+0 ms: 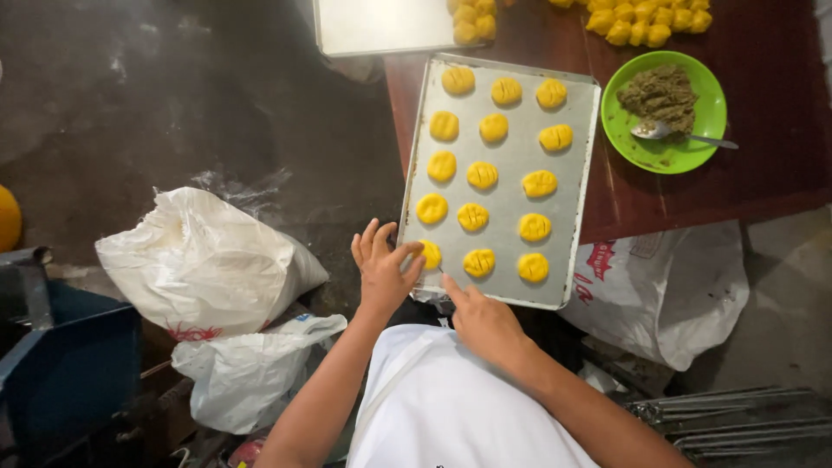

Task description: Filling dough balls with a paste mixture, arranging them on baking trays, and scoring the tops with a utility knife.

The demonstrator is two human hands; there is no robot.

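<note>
Soft, even light falls brightest on the pale baking tray and white sacks, the dark floor stays dim with faint sheen, and the wide lens bends edges slightly.

Small bakery back room, rough working kitchen. I stand at dark wooden table holding metal baking tray with 15 yellow dough pieces, green plate of brownish filling beside it. White flour sacks on bare concrete floor; stacked metal racks near my feet.
</note>
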